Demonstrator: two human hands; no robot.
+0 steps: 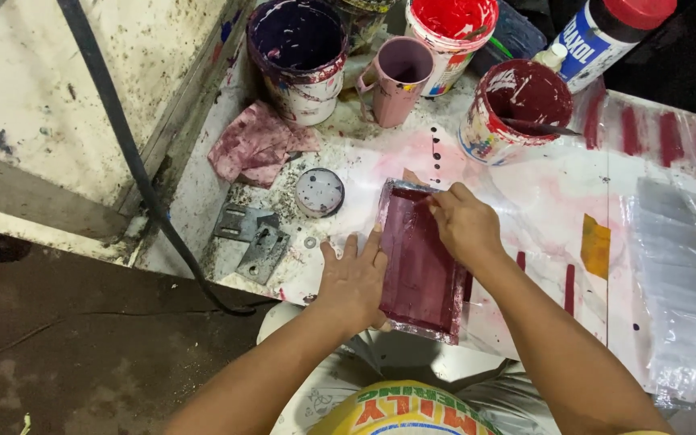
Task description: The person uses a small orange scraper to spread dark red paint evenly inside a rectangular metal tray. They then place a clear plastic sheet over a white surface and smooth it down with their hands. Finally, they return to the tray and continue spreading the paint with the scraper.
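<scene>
Head view, only one there is: a maroon-inked screen (420,262) is lying flat on the worktop (541,193), long axis running away from the person and leaning a bit left at the far end. The left hand (354,278) is lying flat just left of it, fingers spread and pointing away, fingertips touching the screen's left edge, not wrapped around anything, just steadying. The right hand (465,225) is sitting on the screen's far right corner, fingers curled together and pinching or pressing something there; I can't tell what, it's hidden under the fingers. So the screen is lying between the two hands, the right one being the one actually on it. Beyond the right hand a dark red paint tub (517,109) is standing; beyond the left, a small round lid (319,192) and a stained rag (258,143).
</scene>
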